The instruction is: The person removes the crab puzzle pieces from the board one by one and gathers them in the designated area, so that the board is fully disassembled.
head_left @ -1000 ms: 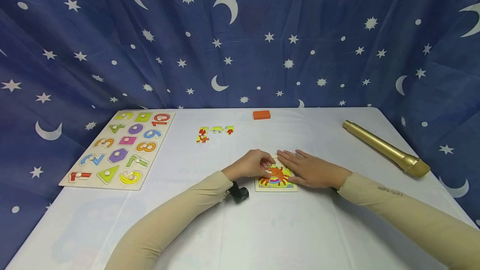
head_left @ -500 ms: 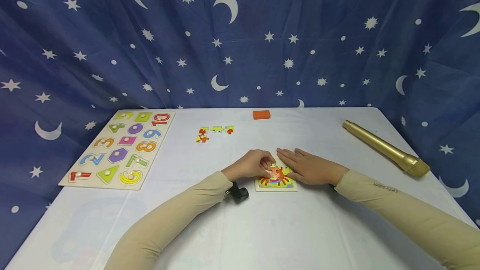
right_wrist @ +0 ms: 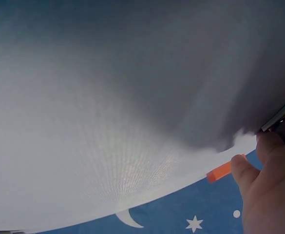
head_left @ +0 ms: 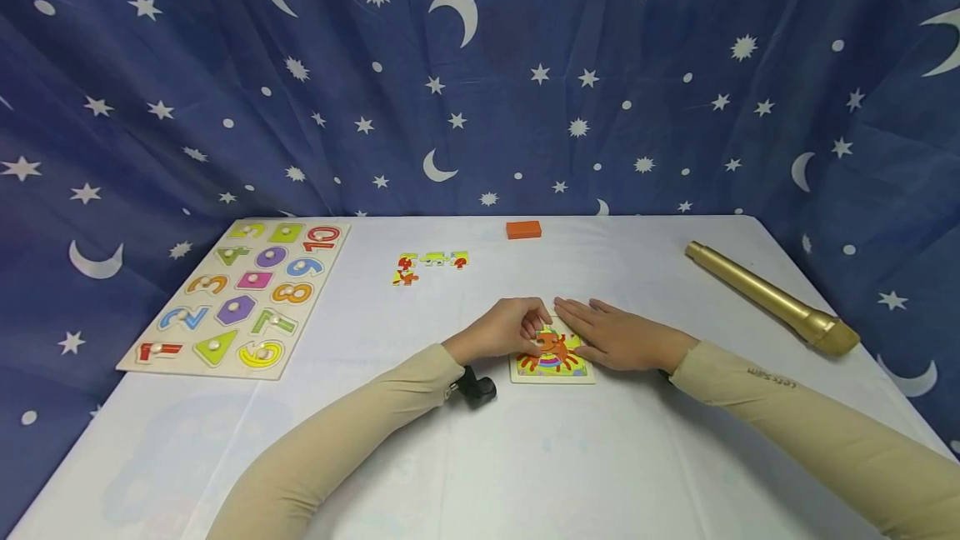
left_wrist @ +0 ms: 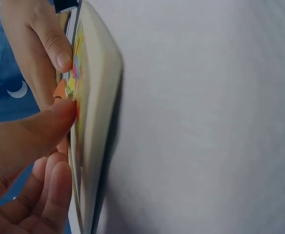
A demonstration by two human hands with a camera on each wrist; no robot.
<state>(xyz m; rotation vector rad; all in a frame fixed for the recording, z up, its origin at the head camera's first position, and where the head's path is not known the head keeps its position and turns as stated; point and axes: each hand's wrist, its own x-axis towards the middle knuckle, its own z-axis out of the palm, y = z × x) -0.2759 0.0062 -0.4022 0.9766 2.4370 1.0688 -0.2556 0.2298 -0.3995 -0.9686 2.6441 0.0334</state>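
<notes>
At lower centre of the desk (head_left: pixel 525 457), your right hand (head_left: pixel 618 338) lies flat, steadying the crab puzzle board (head_left: pixel 553 363), so your left hand (head_left: pixel 498 330) can pinch an orange piece (left_wrist: pixel 60 91) into place.

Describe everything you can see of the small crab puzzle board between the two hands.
The crab puzzle board is a small square tray, seemingly pale wood, lying flat on the white table. It shows an orange crab on yellow, with rainbow stripes. The left hand presses a piece with curled fingers; the right hand lies flat on its right edge.
</notes>
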